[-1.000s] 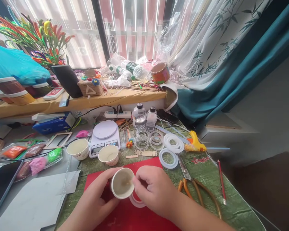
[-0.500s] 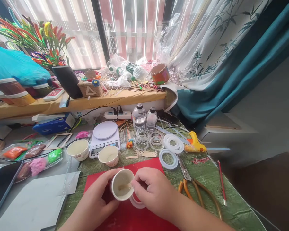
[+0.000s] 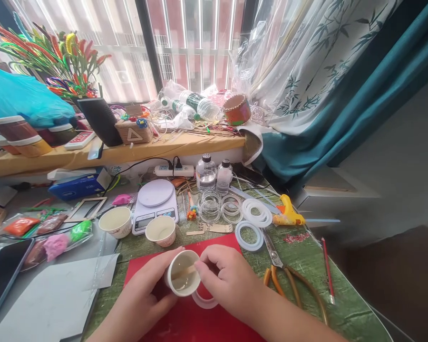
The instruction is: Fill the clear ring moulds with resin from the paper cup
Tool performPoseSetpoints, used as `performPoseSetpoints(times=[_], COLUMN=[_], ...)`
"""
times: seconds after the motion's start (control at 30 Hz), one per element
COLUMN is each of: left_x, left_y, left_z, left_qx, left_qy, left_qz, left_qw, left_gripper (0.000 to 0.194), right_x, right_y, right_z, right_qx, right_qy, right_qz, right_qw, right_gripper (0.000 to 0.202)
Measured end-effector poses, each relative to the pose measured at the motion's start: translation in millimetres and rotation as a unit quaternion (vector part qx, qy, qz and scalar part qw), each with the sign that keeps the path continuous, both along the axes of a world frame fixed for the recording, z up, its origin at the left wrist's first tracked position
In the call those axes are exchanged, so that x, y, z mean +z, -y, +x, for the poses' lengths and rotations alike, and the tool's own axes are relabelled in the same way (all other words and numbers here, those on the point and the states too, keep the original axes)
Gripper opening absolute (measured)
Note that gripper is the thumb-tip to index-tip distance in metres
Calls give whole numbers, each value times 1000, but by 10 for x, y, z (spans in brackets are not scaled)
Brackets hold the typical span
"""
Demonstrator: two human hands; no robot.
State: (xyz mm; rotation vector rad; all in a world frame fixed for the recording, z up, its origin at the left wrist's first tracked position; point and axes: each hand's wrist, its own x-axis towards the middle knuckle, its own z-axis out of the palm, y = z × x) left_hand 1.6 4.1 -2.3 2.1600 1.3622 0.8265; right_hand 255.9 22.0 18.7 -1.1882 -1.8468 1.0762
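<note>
Nearest, the left hand [image 3: 148, 289] wraps round a paper cup [image 3: 180, 259], holding it above a red sheet [image 3: 196, 325] and tipping its mouth toward the person, probably so the inside can be watched. The right hand [image 3: 231, 280] pinches a flat wooden stick [image 3: 188, 271] whose far end is inside the cup; the short grip looks suited to small, careful movements in the shiny liquid there. A pale ring [image 3: 205, 304] lies on the sheet, partly hidden by cup and right hand; the sheet likely shields the green worktop [image 3: 349, 304] from drips.

To the right, scissors [image 3: 273, 254] lie with their handles toward the person. Beyond the sheet, printed wooden pieces [image 3: 219, 228] carry capital letters, too small to read surely. Two more paper cups [image 3: 162, 239] stand close by the kitchen scale [image 3: 156, 194], whose panel print is illegible. White rings [image 3: 267, 216] lie beside the glue gun [image 3: 289, 212]. Behind, black-capped bottles [image 3: 207, 179] stand upright, presumably against spilling. On the window ledge [image 3: 207, 146], a drinks bottle [image 3: 198, 100] wears a green label, its wording unreadable.
</note>
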Motion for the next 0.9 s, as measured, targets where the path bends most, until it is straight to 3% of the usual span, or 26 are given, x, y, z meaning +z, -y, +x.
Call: performPoseSetpoints(times=[0.1, 0.2, 0.43, 0.77, 0.9], left_x=[23, 25, -22, 26, -12], left_y=[-5, -9, 4, -13, -7], left_z=[8, 8, -16, 8, 1], left_qx=[-2, -1, 0, -3, -6], left_qy=[-2, 7, 16, 9, 11], left_qz=[-6, -8, 0, -18, -6], left_qw=[1000, 1000, 1000, 1000, 1000], left_gripper=[57, 55, 59, 59, 60], right_x=[-2, -3, 23, 2, 22], right_y=[1, 4, 11, 13, 20], right_z=[4, 7, -1, 3, -4], right_qx=[-27, 10, 19, -5, -12], right_qy=[29, 35, 8, 27, 7], right_qz=[48, 29, -22, 35, -6], right_qw=[998, 999, 1000, 999, 1000], right_gripper=[33, 32, 31, 34, 30])
